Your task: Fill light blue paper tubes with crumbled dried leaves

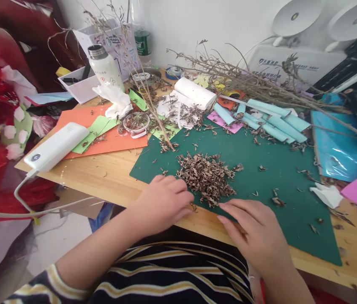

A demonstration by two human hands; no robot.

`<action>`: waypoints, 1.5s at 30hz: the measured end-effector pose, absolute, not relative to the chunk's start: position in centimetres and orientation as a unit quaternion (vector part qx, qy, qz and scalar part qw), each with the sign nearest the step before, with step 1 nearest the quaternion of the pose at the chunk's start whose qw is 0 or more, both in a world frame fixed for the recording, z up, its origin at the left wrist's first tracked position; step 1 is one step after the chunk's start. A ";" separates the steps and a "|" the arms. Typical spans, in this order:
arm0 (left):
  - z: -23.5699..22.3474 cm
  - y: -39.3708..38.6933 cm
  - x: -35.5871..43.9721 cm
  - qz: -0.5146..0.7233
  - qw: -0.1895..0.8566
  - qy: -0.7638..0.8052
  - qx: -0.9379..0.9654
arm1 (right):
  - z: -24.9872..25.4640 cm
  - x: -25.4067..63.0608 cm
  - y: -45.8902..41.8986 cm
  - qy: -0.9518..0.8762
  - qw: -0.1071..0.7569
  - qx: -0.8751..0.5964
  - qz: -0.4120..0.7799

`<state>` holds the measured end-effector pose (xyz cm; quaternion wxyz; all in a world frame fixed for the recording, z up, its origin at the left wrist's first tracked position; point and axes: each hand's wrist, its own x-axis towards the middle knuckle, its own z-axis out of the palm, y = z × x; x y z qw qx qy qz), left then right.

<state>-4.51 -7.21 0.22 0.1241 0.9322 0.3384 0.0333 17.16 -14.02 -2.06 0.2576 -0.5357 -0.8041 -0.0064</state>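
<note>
A heap of dried brown leaves (206, 175) lies on the green cutting mat (276, 173), near the mat's front edge. At the heap's left front side is my left hand (162, 202), its fingers loosely bent and the thumb apart from them; nothing shows in it. My right hand (254, 223) rests at the front right of the heap with fingers and thumb spread, index fingertip close to the lowest leaves. Behind the heap, a dry stalk (156, 109) leans with its lower end on the mat.
Bundled dry branches (229, 76) lie along the back near rolled blue papers (273, 120) and a white roll (195, 93). A small round container (136, 122) with leaf bits, an uncapped bottle (105, 65) and a cabled power bank (56, 145) stand left. A blue package (346, 143) lies right.
</note>
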 end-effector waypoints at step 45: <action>-1.5 -9.0 -4.5 0.106 0.115 0.338 0.928 | -1.5 24.3 -9.3 -0.680 0.003 -0.719 -0.143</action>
